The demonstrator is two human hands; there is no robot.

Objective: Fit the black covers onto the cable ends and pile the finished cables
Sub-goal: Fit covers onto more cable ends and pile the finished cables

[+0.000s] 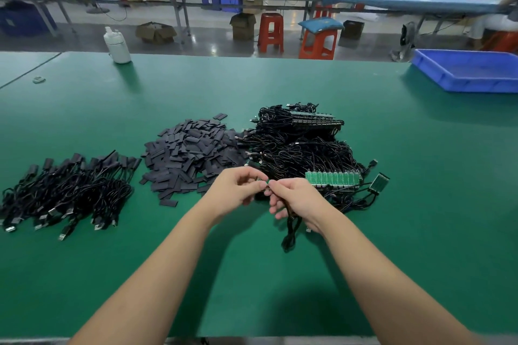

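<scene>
On the green table (392, 232), a pile of finished cables (67, 193) lies far left, loose black covers (190, 154) beside it, then tangled uncovered cables (302, 148). In front, the left hand (238, 190) and right hand (297, 199) meet, pinching a cable (291, 232) end. Far right, a blue tray (465, 73); its contents cannot be told.

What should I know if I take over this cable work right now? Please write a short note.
Left hand and right hand: both pinch one cable end with a small green board; its cable hangs below the right hand.
Loose black covers: heap at centre.
Uncovered cables: tangle at right, green boards exposed.
Finished cables: pile at left.
Left: cover this end, then the large tangle.
</scene>
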